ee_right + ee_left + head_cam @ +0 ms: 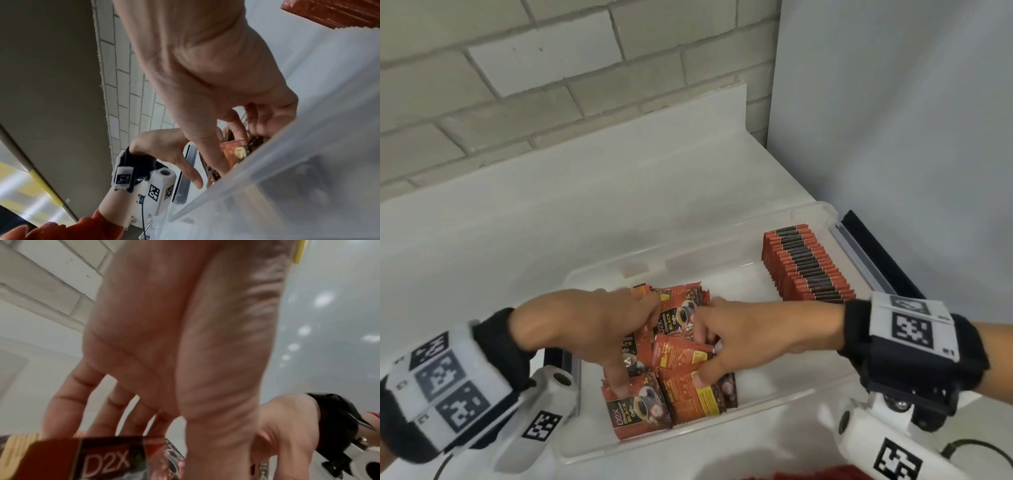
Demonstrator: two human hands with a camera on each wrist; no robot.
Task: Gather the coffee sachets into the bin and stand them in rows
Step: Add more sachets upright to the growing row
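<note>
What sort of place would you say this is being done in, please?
Probably a storeroom or stock area, though I can't be sure: a bare painted block wall, a plain white counter, and a clear plastic bin holding many identical coffee sachets, some stood in a row.

White counter [517,222] against a brick wall [482,85], clear plastic bin [739,277] directly on it.

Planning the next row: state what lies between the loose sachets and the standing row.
Head view: bare bin floor, with the right hand over its near part.
</note>
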